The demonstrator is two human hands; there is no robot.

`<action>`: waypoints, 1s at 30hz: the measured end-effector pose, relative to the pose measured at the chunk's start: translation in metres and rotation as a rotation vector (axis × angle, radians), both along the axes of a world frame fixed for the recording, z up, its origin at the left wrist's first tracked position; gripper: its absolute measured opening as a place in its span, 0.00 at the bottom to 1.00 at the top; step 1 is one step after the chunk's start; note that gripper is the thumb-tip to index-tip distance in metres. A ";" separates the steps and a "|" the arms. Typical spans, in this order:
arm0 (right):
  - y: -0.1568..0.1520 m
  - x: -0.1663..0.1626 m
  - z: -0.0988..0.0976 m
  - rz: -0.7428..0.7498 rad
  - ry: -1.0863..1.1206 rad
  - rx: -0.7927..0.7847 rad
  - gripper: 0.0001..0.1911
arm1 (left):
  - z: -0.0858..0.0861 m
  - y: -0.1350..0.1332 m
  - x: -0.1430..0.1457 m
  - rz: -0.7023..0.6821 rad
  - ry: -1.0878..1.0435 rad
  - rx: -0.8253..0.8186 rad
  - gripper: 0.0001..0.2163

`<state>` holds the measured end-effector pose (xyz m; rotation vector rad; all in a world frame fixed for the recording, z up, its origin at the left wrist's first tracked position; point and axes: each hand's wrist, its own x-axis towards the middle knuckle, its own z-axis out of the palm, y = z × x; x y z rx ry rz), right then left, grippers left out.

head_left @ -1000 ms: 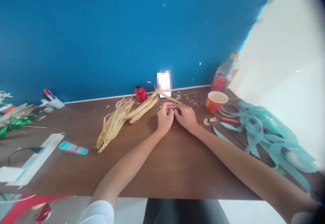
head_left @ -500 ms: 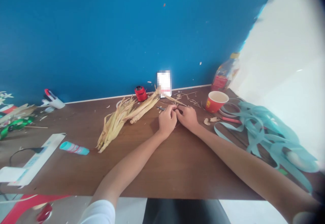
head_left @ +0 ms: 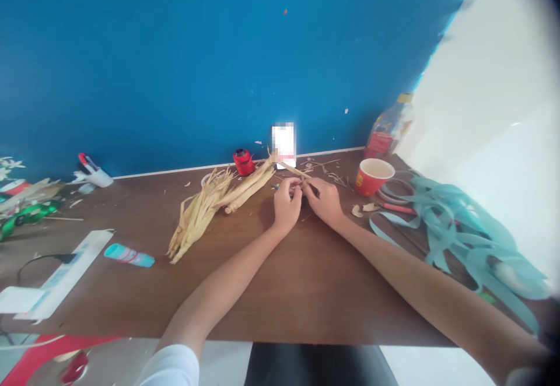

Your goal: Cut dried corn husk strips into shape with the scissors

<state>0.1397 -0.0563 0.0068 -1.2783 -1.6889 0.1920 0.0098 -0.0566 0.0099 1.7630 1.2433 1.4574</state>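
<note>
My left hand and my right hand meet fingertip to fingertip above the brown table, both closed in a pinch. From my right fingers a pale dried husk strip runs up and left toward a bright-screened phone against the wall. A thin dark tip sticks out left of my left hand; its kind is not clear. Whatever small piece lies between the fingertips is mostly hidden. Left of my hands lie a bundle of dried corn husks and a tighter husk bundle.
A red paper cup, a plastic bottle and tangled teal ribbon stand or lie at right. Behind the husks is a red roll. At left are a blue tube, a power strip and a pen cup.
My left fingers have opened out slightly into a rounder pinch, and the right fingers have shifted a little. The husk strip has moved slightly with them. The table items stay put.
</note>
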 end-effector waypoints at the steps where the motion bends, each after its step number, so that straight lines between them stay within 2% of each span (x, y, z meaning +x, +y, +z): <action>1: -0.001 0.000 0.001 0.001 0.015 0.012 0.15 | 0.000 0.002 0.000 0.009 -0.017 -0.011 0.07; 13: -0.001 0.000 0.001 0.075 0.121 0.042 0.15 | -0.004 0.010 -0.002 -0.112 -0.089 -0.107 0.06; 20: -0.002 0.000 0.007 0.008 0.081 -0.121 0.14 | -0.003 0.013 -0.003 -0.089 -0.272 -0.212 0.12; 26: 0.003 0.002 0.003 0.094 0.078 -0.143 0.14 | -0.004 0.012 -0.003 -0.100 -0.265 -0.151 0.12; 30: 0.003 0.002 0.002 0.097 0.098 -0.142 0.13 | -0.006 0.013 -0.004 -0.085 -0.211 -0.139 0.11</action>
